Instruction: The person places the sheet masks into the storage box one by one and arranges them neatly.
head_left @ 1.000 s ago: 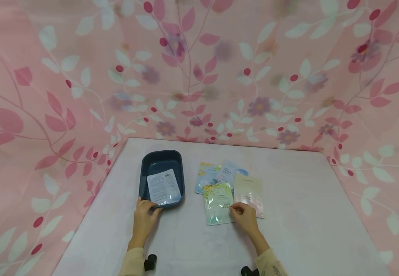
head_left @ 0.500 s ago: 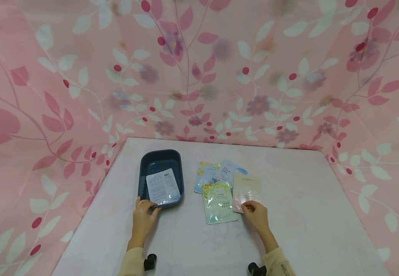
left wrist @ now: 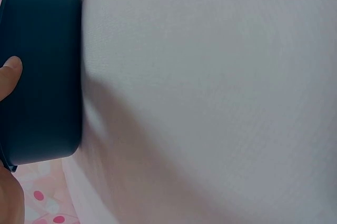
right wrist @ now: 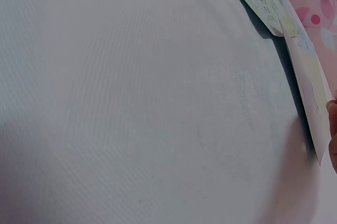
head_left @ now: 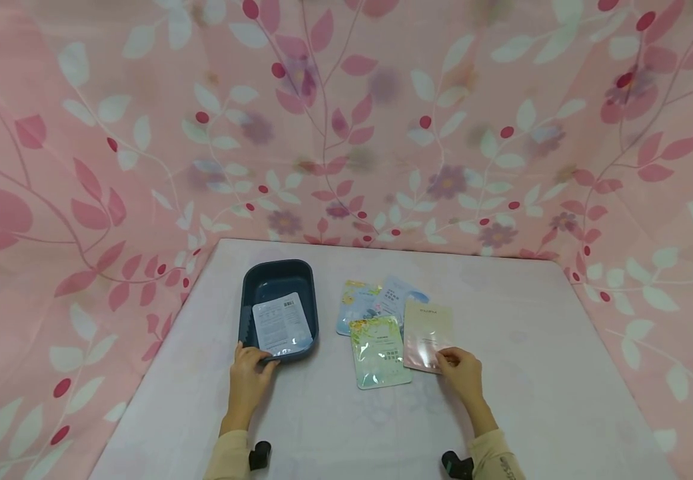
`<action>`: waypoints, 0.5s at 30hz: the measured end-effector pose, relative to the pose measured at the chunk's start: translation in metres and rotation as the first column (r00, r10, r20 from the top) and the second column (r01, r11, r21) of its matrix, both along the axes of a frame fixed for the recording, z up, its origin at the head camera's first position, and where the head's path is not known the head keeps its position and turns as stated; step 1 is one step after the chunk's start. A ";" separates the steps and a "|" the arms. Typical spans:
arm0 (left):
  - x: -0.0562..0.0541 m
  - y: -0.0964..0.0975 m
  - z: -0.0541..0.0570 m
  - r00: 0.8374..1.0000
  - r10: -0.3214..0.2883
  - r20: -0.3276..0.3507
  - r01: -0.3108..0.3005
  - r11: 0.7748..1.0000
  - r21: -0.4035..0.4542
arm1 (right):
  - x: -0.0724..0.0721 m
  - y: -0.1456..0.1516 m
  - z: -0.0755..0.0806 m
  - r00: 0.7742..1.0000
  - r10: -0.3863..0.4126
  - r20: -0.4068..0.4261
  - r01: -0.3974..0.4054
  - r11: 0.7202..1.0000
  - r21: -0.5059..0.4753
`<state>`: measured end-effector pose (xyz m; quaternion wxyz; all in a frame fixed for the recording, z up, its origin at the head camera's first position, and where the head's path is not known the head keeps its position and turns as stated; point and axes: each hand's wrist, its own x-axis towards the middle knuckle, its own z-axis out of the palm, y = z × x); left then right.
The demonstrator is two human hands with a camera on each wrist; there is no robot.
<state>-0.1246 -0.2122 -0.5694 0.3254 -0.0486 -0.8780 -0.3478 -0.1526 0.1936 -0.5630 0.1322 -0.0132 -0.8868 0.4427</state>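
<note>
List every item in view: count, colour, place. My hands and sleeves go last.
Tray: one, dark blue, table's left side
Packet in tray: one, pale blue-white, near end
Green packet: one, green, right of tray
Beige-pink packet: one, beige and pink, right of green packet
Blue packets: two, mostly light blue, beyond green packet
Table: one, whitish, beneath everything
Backdrop: pink floral, behind table
Wrist devices: two, black, one per wrist
Sleeves: two, beige, forearms
Left hand: one, gripping tray rim
Right hand: one, at beige-pink packet's near corner
</note>
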 end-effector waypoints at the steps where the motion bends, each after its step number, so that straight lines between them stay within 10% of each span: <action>1: 0.000 0.000 0.000 1.000 0.001 -0.001 -0.001 1.000 -0.001 | 0.000 0.001 0.000 1.000 -0.005 0.005 0.005 1.000 0.003; 15: 0.000 0.000 0.001 1.000 -0.004 -0.002 0.004 1.000 0.000 | -0.001 0.016 -0.007 0.991 -0.106 0.084 0.098 0.991 0.091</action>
